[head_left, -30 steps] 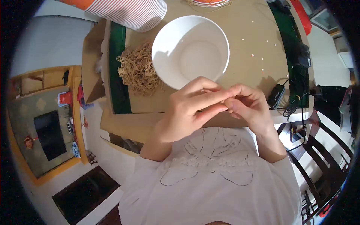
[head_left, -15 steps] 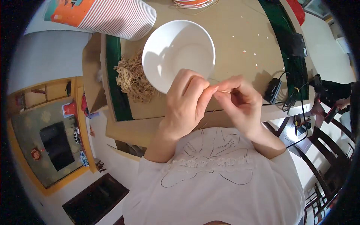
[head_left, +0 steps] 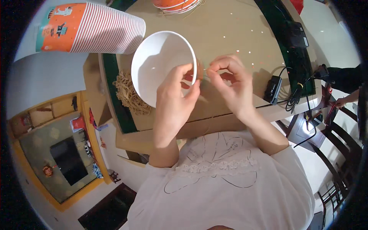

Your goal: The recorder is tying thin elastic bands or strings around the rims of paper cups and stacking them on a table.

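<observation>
- At far left, lying on its side: stack of orange-and-white cups, rims crowded toward the right end.
- Below that stack: tangle of tan string, partly behind the tub.
- Next, over the brown tabletop: white tub, mouth toward the camera and tipped slightly, long axis running away from the viewer; base hidden, so cannot tell whether resting or lifted.
- At the tub's near right rim: left hand, closed narrowly over the edge, some fingers inside the mouth; nearer to the tub than the other.
- Just right of that rim: thin strand, pale, running roughly sideways between rim and pinch; course beyond hard to trace.
- At the strand's right end: right hand, thumb and forefinger pinched on the strand, apart from the tub.
- Farther right: black device, black cable, then another person's hand.
- Compared with half a second ago: no longer fingertips together, now parted; left hand now at the tub's rim.
</observation>
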`<action>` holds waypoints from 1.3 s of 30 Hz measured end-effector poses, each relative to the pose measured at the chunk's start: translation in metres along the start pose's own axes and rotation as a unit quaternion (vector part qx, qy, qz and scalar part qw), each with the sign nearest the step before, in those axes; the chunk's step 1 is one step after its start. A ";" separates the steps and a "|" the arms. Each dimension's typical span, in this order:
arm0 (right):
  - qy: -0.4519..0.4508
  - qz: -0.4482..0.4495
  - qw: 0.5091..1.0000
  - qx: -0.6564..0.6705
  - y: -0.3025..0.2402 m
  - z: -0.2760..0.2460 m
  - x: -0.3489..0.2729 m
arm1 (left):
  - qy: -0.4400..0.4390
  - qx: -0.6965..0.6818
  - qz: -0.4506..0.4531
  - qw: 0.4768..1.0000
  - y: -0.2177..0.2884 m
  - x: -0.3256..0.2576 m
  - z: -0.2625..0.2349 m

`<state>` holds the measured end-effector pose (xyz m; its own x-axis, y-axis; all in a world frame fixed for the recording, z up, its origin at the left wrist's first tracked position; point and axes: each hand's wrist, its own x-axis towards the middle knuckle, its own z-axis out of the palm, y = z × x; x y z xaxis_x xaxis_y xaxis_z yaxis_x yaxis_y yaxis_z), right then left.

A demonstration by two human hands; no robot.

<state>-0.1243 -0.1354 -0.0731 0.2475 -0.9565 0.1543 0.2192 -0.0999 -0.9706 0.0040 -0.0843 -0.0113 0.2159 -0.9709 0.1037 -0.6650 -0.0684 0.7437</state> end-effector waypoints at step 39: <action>-0.314 -0.315 0.799 -0.404 -0.071 0.039 -0.018 | -0.232 -0.405 -0.320 0.824 -0.028 0.035 -0.037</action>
<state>-0.1074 -0.0999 0.0006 0.8094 -0.3460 0.4744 -0.1320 -0.8945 -0.4271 0.0567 -0.1083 -0.0037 -0.0854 -0.7918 -0.6048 0.2156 -0.6073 0.7646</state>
